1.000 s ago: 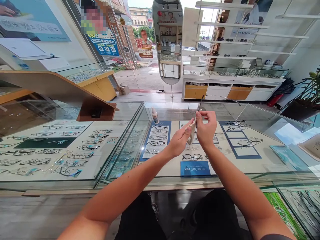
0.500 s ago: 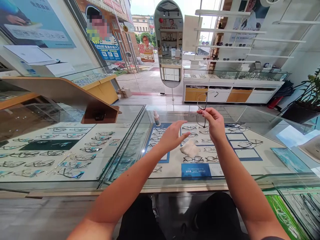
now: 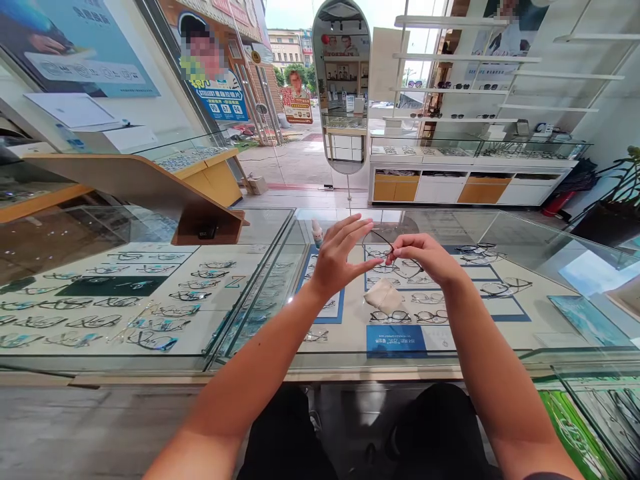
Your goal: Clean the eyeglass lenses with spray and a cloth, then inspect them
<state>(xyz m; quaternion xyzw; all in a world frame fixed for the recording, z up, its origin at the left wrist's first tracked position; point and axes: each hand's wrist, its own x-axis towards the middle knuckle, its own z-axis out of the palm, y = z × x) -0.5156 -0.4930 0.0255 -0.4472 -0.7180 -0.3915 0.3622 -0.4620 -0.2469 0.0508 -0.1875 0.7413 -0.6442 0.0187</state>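
Note:
A thin dark-rimmed pair of glasses (image 3: 379,244) is in the air above the glass counter, pinched at its middle by my right hand (image 3: 423,255). My left hand (image 3: 341,259) is beside the left lens, its fingers apart and the thumb stretched towards the frame; whether it touches the rim I cannot tell. Below the hands, a crumpled beige cloth (image 3: 384,295) lies on the counter. A small white bottle (image 3: 317,233) stands just behind my left hand.
Inside the glass counter (image 3: 350,363) lie rows of glasses and a blue card (image 3: 395,341). A brown board (image 3: 150,190) juts in from the left. An oval mirror (image 3: 345,93) stands beyond the counter, with a potted plant (image 3: 617,193) at the right.
The glasses have come down and left in my right hand, turning from upright to more level. My left hand has risen slightly and is closer to them. The view has shifted a little.

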